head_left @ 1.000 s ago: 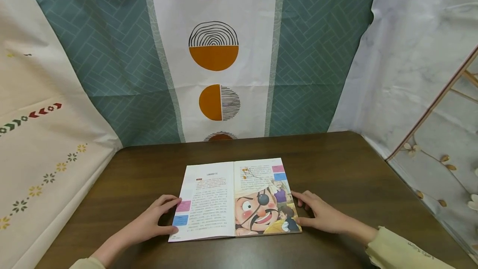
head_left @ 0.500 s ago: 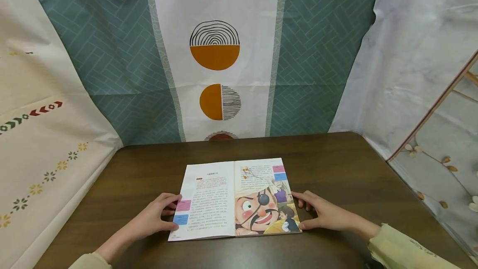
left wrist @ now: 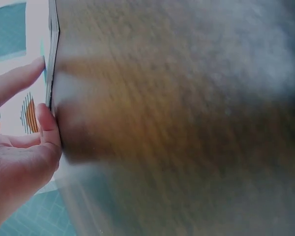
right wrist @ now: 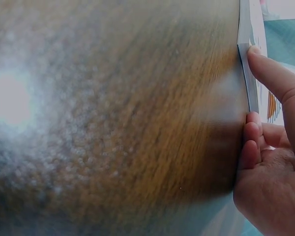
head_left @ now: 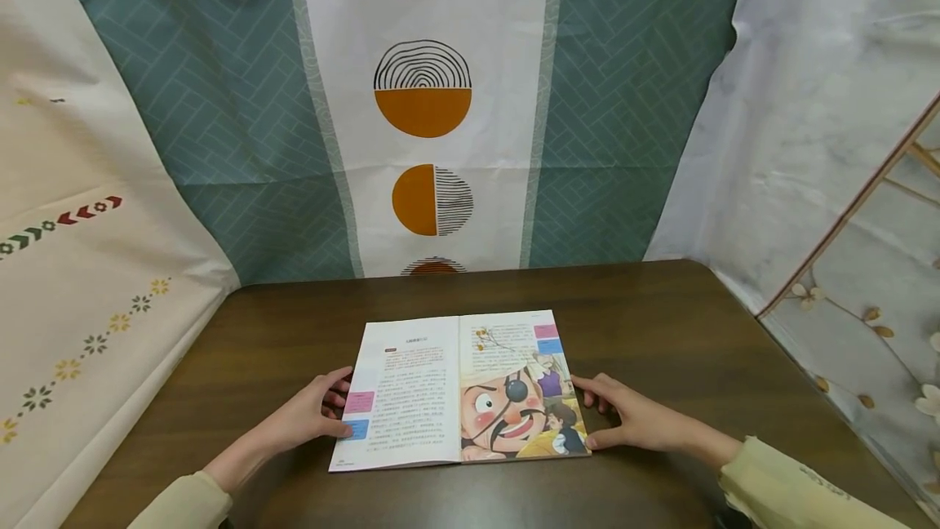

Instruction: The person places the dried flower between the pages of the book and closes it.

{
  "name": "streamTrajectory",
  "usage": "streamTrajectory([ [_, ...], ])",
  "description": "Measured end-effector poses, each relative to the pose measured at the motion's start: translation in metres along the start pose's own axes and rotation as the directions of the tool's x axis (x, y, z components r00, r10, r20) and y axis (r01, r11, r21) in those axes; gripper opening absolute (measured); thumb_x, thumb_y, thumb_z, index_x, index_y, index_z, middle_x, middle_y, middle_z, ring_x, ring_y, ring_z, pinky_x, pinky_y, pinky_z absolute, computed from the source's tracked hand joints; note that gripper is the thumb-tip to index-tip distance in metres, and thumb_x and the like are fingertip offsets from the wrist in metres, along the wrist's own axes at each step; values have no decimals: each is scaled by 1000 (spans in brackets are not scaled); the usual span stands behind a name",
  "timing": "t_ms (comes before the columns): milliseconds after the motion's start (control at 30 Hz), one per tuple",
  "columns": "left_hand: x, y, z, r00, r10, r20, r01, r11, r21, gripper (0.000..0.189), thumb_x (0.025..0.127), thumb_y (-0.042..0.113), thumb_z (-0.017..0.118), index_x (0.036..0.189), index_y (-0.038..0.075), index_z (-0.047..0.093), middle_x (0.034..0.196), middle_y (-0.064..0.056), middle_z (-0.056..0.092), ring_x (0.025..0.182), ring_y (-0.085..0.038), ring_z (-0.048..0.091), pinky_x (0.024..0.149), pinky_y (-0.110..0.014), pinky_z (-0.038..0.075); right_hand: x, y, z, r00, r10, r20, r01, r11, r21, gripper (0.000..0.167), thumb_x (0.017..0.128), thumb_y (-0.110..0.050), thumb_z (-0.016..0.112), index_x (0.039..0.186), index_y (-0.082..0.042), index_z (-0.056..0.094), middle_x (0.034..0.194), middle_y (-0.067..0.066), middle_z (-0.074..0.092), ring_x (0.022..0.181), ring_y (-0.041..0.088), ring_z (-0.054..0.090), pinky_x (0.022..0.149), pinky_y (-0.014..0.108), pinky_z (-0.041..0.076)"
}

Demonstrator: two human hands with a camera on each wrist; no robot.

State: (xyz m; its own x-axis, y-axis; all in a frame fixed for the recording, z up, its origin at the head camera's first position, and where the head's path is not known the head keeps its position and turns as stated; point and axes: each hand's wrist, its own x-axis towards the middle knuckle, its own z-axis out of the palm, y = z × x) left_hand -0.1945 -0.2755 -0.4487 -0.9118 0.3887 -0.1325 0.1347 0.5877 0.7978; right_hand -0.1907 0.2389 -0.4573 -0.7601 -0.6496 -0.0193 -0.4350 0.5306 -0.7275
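A picture book (head_left: 415,390) lies spread flat, text on its left page and a cartoon of a figure with an eyepatch on its right page. My left hand (head_left: 312,411) rests at the left edge, its thumb on the page by the blue tab and its fingers loosely bent beside the edge. At the right edge, my right hand (head_left: 627,415) touches the book with thumb and forefinger, the other fingers loosely curled. The left wrist view shows the left thumb (left wrist: 27,78) against the page edge. In the right wrist view the right thumb (right wrist: 268,69) touches the opposite edge.
The book lies on a dark brown wooden table (head_left: 631,308). Behind the table hangs a green and white patterned cloth (head_left: 617,104). A cream cloth (head_left: 110,292) borders the left side and a marbled, flower-printed cloth (head_left: 822,211) the right.
My left hand has slid a little up along the book's left edge, its thumb now on the blue tab. My right thumb has shifted slightly. The book stays in place.
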Motion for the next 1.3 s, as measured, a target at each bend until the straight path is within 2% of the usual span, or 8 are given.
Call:
streamTrajectory([
  [133,3,0,-1,1000,-6,-1,6,1000,-10,94,75,5,82,145,-18,25,123,-23,49,100,-24,47,76,-19,47,-1,0,0,1000,-3,-4,3,1000,2,85,86,-37,76,150,0,36,103,5,42,89,6,38,69,25,34],
  [367,6,-3,-3,998,-63,-23,61,996,-64,90,75,3,81,146,-14,28,124,-22,50,102,-25,49,77,-18,48,0,-2,-2,1000,-6,-1,6,1000,0,85,86,-38,75,151,0,35,103,5,42,89,8,37,68,25,33],
  [567,5,-5,-4,998,-67,-6,66,990,-125,83,79,3,77,146,-13,31,124,-21,49,103,-26,48,79,-18,48,0,-1,-2,1000,-14,1,14,1000,4,85,86,-38,75,151,-1,35,103,5,42,88,7,37,67,25,32],
  [733,2,-6,-4,998,-63,-3,62,988,-143,83,81,4,76,148,-10,29,131,-25,44,110,-27,48,82,-17,48,-1,1,-1,1000,-19,-2,19,1000,4,85,86,-38,75,151,0,35,103,5,42,89,7,38,68,25,33],
  [867,1,-6,-7,999,-37,13,39,986,-159,83,83,6,75,149,-8,28,136,-28,44,114,-29,50,84,-16,49,0,2,0,1000,-19,-5,19,1000,4,85,86,-39,75,150,0,36,103,4,42,89,6,38,69,25,34],
  [1067,-2,-2,-16,996,24,84,-8,983,-183,82,88,7,71,151,-10,22,130,-28,52,115,-28,55,86,-15,50,0,2,0,1000,-16,-4,16,1000,7,84,86,-38,75,151,-1,35,104,5,42,89,8,37,68,25,33],
  [1200,-4,4,-25,992,70,106,-49,980,-193,81,91,9,68,153,-8,19,131,-30,49,111,-19,60,85,-20,53,0,1,1,1000,-10,2,10,1000,20,84,86,-37,75,150,-2,34,107,7,42,89,9,37,69,26,32],
  [1300,-5,11,-31,988,121,100,-100,976,-193,79,92,10,67,153,-6,20,131,-32,48,108,-9,62,84,-22,54,0,0,1,1000,-14,-1,14,1000,27,85,86,-37,75,151,-2,32,109,8,42,89,11,37,69,26,32],
])
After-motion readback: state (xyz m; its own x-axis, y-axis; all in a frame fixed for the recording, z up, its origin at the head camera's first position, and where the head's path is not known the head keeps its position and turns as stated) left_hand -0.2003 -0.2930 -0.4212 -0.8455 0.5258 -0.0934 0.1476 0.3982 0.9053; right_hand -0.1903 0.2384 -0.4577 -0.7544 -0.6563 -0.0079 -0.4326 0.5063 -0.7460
